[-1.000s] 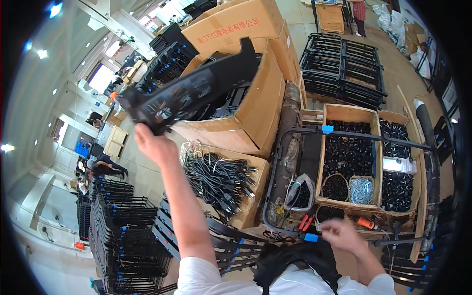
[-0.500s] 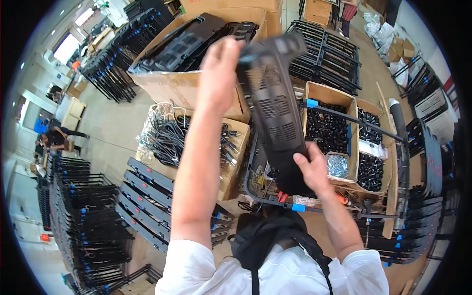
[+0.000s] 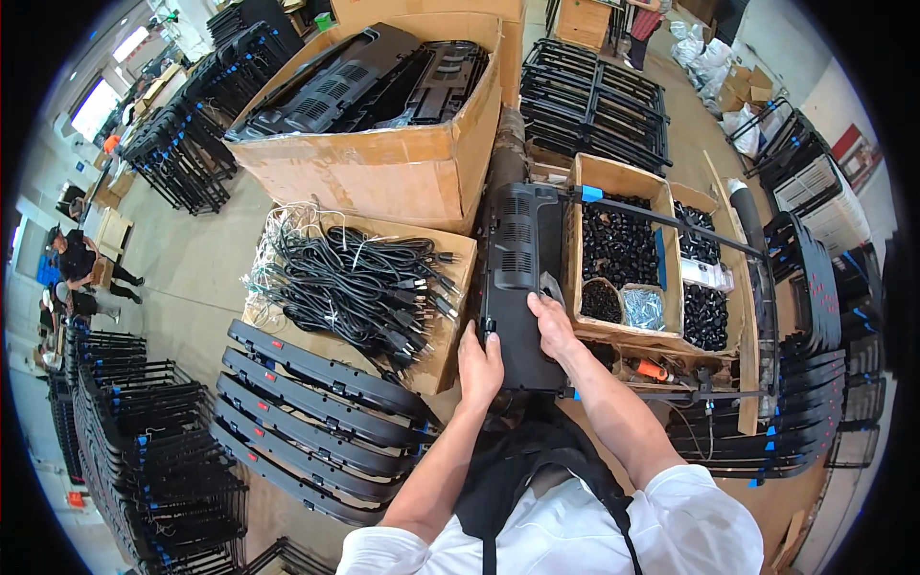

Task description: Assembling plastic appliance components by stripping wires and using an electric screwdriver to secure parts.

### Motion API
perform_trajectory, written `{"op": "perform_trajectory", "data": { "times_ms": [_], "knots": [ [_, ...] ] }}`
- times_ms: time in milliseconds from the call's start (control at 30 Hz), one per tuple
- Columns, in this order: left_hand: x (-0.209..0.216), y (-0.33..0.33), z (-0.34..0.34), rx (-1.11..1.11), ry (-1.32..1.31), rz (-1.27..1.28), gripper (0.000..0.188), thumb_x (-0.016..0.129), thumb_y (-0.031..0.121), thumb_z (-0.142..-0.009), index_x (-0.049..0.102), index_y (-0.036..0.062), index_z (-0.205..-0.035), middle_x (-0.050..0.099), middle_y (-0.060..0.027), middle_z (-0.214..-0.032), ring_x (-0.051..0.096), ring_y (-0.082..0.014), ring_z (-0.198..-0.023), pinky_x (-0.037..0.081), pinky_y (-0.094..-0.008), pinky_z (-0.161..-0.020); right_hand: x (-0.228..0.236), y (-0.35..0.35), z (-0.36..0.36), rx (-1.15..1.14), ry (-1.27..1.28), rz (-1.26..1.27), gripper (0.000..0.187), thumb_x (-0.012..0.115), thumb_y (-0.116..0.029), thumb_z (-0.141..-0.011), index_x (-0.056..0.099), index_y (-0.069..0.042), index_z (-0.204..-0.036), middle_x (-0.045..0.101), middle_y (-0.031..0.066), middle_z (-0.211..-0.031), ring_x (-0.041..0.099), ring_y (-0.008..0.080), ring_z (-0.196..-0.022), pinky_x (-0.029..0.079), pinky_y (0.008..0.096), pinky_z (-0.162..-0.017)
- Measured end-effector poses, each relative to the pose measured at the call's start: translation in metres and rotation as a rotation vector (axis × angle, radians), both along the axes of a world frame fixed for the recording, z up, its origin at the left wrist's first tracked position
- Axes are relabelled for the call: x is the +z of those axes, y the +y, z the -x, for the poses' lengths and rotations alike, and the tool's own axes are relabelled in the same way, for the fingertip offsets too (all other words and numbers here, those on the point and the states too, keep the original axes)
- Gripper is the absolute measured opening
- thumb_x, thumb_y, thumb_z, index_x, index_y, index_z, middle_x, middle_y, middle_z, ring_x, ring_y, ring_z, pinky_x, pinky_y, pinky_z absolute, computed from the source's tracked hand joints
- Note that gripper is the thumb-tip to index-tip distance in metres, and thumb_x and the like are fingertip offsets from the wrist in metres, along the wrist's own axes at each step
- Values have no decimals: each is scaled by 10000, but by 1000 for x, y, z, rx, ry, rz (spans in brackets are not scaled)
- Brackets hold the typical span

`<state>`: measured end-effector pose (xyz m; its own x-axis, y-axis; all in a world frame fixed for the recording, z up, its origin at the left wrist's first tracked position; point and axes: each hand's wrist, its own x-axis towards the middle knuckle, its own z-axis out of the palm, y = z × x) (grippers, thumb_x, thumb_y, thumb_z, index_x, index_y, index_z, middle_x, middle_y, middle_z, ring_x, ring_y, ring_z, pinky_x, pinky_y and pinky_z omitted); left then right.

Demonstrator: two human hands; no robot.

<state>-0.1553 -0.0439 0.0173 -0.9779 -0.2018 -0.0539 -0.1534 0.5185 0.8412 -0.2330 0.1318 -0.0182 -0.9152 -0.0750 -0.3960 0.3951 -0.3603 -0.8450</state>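
Observation:
A long black plastic cover point(image 3: 517, 287) with vent slots lies lengthwise in front of me, its narrow end away from me. My left hand point(image 3: 478, 367) grips its left edge near the close end, thumb on top and fingers partly hidden. On the opposite edge, a little farther up, my right hand point(image 3: 555, 327) holds the cover with the thumb over its surface. Under the cover, a dark metal frame point(image 3: 704, 228) with blue tape shows to the right.
A cardboard box point(image 3: 359, 172) of similar black covers stands at the far left. Bundled power cords point(image 3: 355, 278) lie on a carton. Curved black panels point(image 3: 307, 412) are stacked nearer. Right of the cover, a compartmented box point(image 3: 623, 331) holds small black parts and screws point(image 3: 643, 310).
The cover has come down from a raised, tilted hold to lying flat. My left hand has moved from its far end to the near left edge; my right hand has shifted left.

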Motion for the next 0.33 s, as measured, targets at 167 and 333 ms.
{"op": "perform_trajectory", "data": {
  "times_ms": [167,333],
  "knots": [
    [-12,2,-14,-35,-45,-23,578,550,182,-1067,390,-91,-1550,522,-337,-1492,527,-454,-1383,418,-469,-1165,-22,-1,-7,43,-35,1,429,554,-302,-1111,624,66,-1319,675,142,-1297,622,230,-1181,481,371,-1045],
    [-12,12,-14,-110,-97,45,597,550,180,-1067,359,-78,-1570,513,-324,-1512,524,-455,-1390,419,-476,-1159,-50,20,-13,42,22,-103,475,583,-349,-1096,622,68,-1321,679,146,-1275,620,231,-1185,478,372,-1043]
  ]
}}
